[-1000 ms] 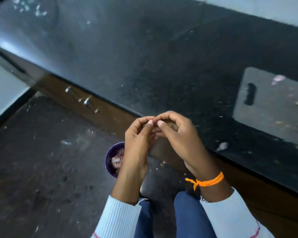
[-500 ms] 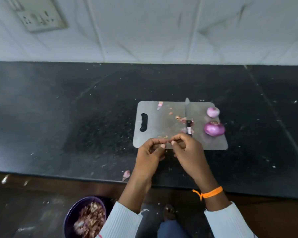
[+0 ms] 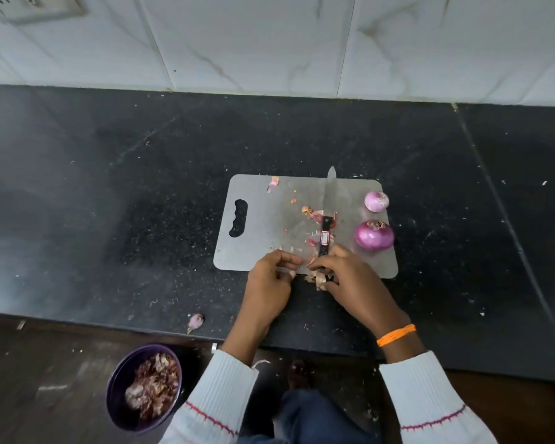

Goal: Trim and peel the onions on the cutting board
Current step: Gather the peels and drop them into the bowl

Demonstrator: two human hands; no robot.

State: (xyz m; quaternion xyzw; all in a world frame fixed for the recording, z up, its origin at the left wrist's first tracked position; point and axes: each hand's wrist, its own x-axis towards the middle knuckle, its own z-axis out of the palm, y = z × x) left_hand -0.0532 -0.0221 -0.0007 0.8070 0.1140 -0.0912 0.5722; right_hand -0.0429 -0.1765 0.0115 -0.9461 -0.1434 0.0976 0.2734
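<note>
A grey cutting board [image 3: 263, 225] lies on the black counter. Two purple onions sit at its right side: a small peeled onion [image 3: 376, 201] and, nearer to me, a larger onion [image 3: 374, 236] with a dry tuft on top. A knife [image 3: 326, 233] with a black handle lies along the board's middle, blade pointing away from me. Both hands are at the board's near edge. My left hand [image 3: 269, 280] has its fingers curled against that edge. My right hand [image 3: 353, 280] covers the end of the knife handle, and its fingers pinch loose onion peels [image 3: 316, 279].
Peel scraps [image 3: 314, 214] litter the board around the knife. One onion piece [image 3: 195, 321] lies near the counter's front edge. A purple bowl [image 3: 119, 379] full of peels stands on the floor at lower left. A tiled wall with a socket [image 3: 36, 6] backs the counter.
The view swung up from the floor and bowl to the counter. Both hands moved from above the bowl onto the board's near edge, next to the knife handle.
</note>
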